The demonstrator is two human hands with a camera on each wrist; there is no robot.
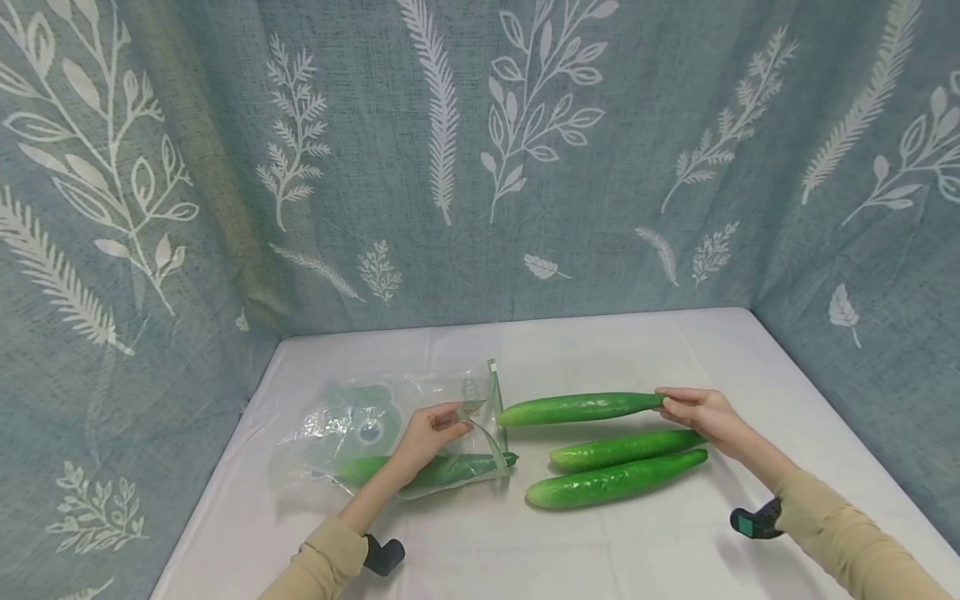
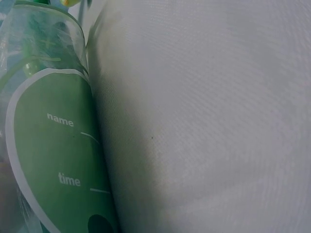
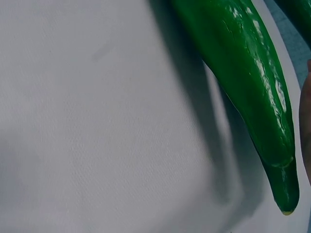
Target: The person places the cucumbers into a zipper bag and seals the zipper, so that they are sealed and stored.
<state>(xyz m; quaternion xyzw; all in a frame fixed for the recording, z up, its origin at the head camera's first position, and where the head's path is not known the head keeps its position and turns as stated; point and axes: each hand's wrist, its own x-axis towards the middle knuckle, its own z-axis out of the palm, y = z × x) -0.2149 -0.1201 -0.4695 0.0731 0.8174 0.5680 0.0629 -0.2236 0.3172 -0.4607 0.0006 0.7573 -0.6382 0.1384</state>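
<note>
My left hand [image 1: 429, 435] pinches the rim of a clear zip bag [image 1: 438, 385] near its opening, which faces right. One cucumber [image 1: 468, 472] lies inside along the near side, its dark end poking out of the mouth. In my right hand [image 1: 705, 412] a second cucumber [image 1: 581, 408] is held by its narrow end, with its paler end at the bag's opening. Print reading "name" and "time" shows on the bag [image 2: 58, 145] in the left wrist view. The right wrist view catches only an edge of the right hand [image 3: 306, 126].
Two more cucumbers, a farther one [image 1: 622, 451] and a nearer one [image 1: 611, 485], lie side by side on the white-covered table [image 1: 562, 550] below the right hand. A blue-grey curtain [image 1: 465, 275] with white leaf patterns surrounds the back and sides.
</note>
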